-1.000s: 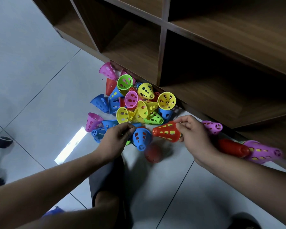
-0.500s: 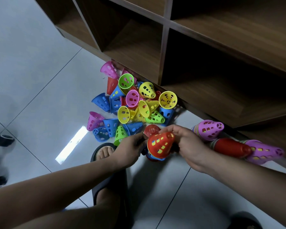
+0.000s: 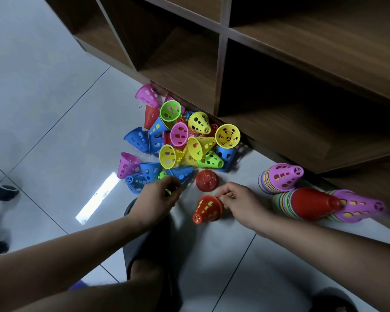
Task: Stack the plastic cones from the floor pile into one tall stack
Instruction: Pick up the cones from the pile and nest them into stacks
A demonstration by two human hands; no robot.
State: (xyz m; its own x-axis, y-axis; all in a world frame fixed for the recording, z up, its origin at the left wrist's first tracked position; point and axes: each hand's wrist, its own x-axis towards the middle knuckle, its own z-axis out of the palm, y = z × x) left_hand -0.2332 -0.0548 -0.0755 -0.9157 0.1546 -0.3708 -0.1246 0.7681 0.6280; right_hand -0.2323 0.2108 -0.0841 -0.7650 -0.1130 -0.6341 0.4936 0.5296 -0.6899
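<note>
A pile of perforated plastic cones (image 3: 185,140) in pink, blue, yellow, green and red lies on the floor against the wooden shelf. My right hand (image 3: 236,199) pinches the rim of a red cone (image 3: 206,209) that points toward me, with other colours showing through its holes. My left hand (image 3: 159,194) is closed on a green cone (image 3: 162,176) at the pile's near edge, mostly hidden by my fingers. One red cone (image 3: 207,180) stands alone between the hands and the pile.
Three lying stacks are at the right: one pink-topped (image 3: 279,177), one red-topped (image 3: 306,203), another pink-topped (image 3: 356,206). The wooden shelf unit (image 3: 279,86) overhangs behind. My sandalled foot (image 3: 149,255) is below the hands. A dark object (image 3: 2,192) sits at far left.
My right hand has lowered the red cone toward the floor and turned its tip toward me. My left hand has left that cone and reached back to the pile's near edge.
</note>
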